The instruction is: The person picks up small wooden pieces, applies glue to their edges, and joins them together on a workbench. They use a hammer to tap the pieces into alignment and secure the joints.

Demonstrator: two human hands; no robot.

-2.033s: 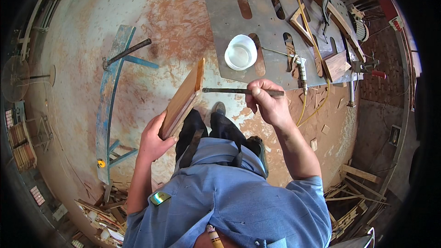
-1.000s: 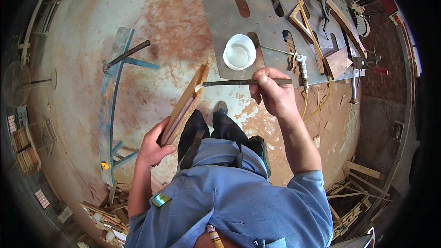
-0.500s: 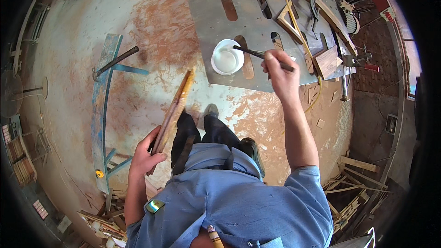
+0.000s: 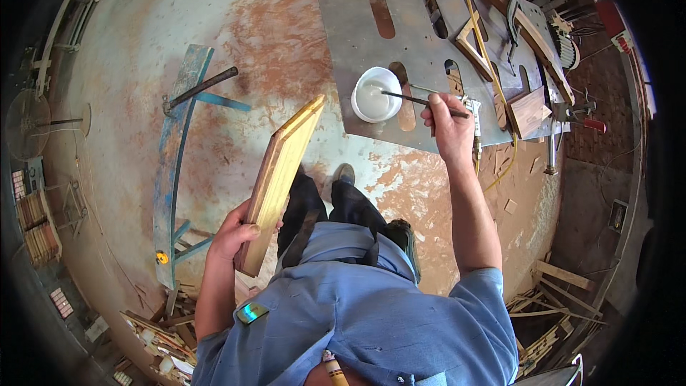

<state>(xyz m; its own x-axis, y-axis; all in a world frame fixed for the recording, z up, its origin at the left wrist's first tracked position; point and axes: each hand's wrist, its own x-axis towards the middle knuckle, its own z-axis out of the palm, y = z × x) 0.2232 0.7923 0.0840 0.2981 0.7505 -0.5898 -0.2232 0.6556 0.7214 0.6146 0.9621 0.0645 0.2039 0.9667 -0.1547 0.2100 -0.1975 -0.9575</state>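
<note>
Head view, read as a clock face with twelve at the top: the left hand [image 4: 236, 234], at eight o'clock, is closed around the lower end of a wooden piece [image 4: 284, 180], its thumb lying across the long side. The piece slants up from that hand toward one o'clock, just left of centre, with a pale yellow, shiny side facing right and a beveled far end. At two o'clock the right hand [image 4: 450, 125] pinches a thin dark brush [image 4: 414, 99] between thumb and fingers; the brush points toward nine o'clock, its tip over the opening of a white tub [image 4: 362, 109], though whether it touches the whitish contents cannot be told. The tub stands at one o'clock, on the near edge of a slotted metal table [image 4: 350, 18]. An air gun [image 4: 476, 129] lies just beside the right hand, toward three. At nine o'clock stands a worn blue bench [image 4: 169, 171], a hammer [image 4: 204, 89] resting across its upper part.
</note>
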